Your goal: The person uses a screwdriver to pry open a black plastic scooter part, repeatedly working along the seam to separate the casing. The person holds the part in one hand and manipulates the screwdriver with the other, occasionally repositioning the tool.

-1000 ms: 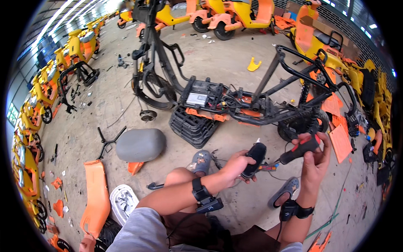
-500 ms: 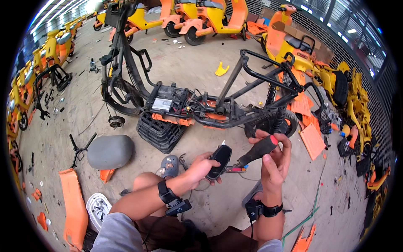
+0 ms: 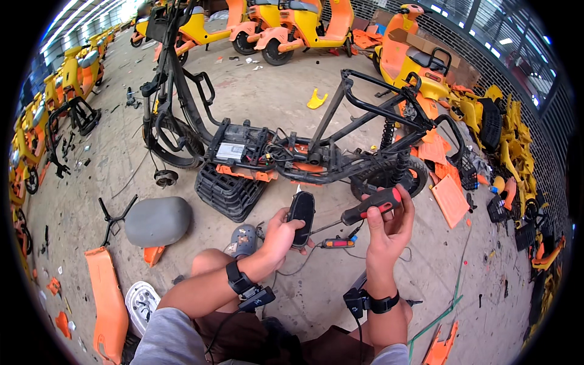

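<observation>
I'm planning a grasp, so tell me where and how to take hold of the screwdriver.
Grip the screwdriver by its thick black-and-red handle, best from the right, where the right hand holds it: the thin shaft points left toward the black oblong part in the left hand, and the wider handle should give a firmer hold.

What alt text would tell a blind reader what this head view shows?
A person's left hand holds a dark oblong part while the right hand holds a red-and-black screwdriver angled toward it. Beyond stands a stripped black scooter frame, with yellow-and-orange scooters behind.
</observation>
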A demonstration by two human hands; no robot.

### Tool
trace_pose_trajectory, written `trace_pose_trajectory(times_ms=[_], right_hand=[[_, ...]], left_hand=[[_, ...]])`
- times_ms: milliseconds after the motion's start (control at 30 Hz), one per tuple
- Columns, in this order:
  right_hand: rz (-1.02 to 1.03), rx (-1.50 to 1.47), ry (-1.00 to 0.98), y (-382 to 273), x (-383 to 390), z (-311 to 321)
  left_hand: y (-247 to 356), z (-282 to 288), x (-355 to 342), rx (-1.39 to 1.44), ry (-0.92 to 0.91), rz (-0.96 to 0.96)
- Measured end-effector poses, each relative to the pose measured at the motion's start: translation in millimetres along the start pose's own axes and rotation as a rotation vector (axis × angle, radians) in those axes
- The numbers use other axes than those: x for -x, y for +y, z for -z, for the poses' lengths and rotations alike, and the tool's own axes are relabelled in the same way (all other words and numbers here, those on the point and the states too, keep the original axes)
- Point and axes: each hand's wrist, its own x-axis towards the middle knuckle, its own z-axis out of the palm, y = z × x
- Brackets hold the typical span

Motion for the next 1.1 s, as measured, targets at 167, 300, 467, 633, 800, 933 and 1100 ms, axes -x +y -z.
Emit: trace_pose_trajectory(times_ms=[167,300,467,633,800,933,1100], right_hand=[[0.025,0.071,-0.009,-1.4,-8.1,15.2],[0.027,0.072,0.291,-7.9,-20.6,24.9],[-0.128,0.423,0.299,54.6,-4.4,85.0],[-0.251,0.767,0.352,128.1,69.8,137.0],[-0.496,0.761,0.391,182.5,147.0,151.3],[-0.518,1.048,0.28,216.0,219.0,193.1],[-0.525,1.178,0.203,228.6,258.3,207.7]], left_hand=[[3.6,1.8,-2.5,0.038,-0.027,0.098],[5.0,-1.3,-1.2,0.037,0.02,0.021],[5.9,9.4,-4.6,-0.007,-0.006,-0.079],[2.3,-1.9,-1.7,-0.091,-0.041,-0.095],[5.8,-2.3,1.6,-0.07,-0.087,-0.093],[1.3,-9.6,0.7,-0.079,-0.13,-0.08],[4.7,7.6,3.2,-0.159,-0.043,-0.11]])
